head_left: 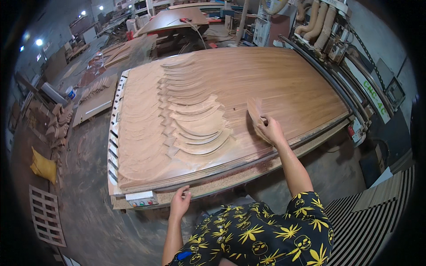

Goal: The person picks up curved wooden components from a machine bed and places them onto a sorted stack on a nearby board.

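Observation:
Over the right half of a wide wooden sheet (pixel 284 84), my right hand (pixel 270 130) pinches a curved wooden piece (pixel 255 108) with thumb and fingers. The piece is raised at its far end; whether its near end touches the sheet I cannot tell. My left hand (pixel 180 200) hangs by the machine bed's front edge, fingers loosely bent and apart, with nothing in it. To its left is a white control box (pixel 142 198) with coloured buttons. Several curved wooden pieces (pixel 199 126) lie in an overlapping row across the sheet's middle, dusted with sawdust.
Sawdust (pixel 137 119) thickly covers the sheet's left part. A machine gantry (pixel 337 48) with thick hoses stands along the right. Stacked slatted boards (pixel 377 213) are at the lower right. On the floor at left lie a yellow sack (pixel 43 166) and a lattice panel (pixel 46 216).

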Tool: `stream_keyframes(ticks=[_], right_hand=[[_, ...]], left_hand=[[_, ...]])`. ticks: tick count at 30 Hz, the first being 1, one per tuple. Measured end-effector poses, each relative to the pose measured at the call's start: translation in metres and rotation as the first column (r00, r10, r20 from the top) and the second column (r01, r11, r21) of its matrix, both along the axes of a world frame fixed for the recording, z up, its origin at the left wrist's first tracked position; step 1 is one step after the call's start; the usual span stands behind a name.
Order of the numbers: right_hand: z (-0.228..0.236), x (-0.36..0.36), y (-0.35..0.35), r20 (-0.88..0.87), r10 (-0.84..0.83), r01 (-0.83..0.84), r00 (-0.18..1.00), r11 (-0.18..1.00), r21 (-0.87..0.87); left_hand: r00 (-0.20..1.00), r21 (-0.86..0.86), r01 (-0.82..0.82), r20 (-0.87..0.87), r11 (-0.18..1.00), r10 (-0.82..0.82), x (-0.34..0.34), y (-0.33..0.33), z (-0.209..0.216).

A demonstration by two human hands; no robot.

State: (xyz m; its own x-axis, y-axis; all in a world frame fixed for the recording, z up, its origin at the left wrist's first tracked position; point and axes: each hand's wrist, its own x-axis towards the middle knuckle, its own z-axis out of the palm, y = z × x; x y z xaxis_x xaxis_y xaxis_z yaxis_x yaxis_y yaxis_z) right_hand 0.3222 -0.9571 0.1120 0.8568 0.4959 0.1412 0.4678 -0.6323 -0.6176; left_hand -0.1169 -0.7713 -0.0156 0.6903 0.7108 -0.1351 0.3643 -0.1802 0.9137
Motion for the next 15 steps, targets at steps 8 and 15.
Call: stream_keyframes(ticks=[8,15], right_hand=[[-0.046,0.055,-0.032,0.162,0.033,-0.012,0.986,0.992,-0.129],[-0.075,0.081,-0.031,0.247,0.141,-0.127,0.959,0.989,-0.074]], left_hand=[[0.960,-0.057,0.253,0.138,0.966,-0.244,0.198,-0.044,0.031],[0.982,-0.281,0.178,0.116,0.943,-0.151,0.354,-0.096,0.025]])
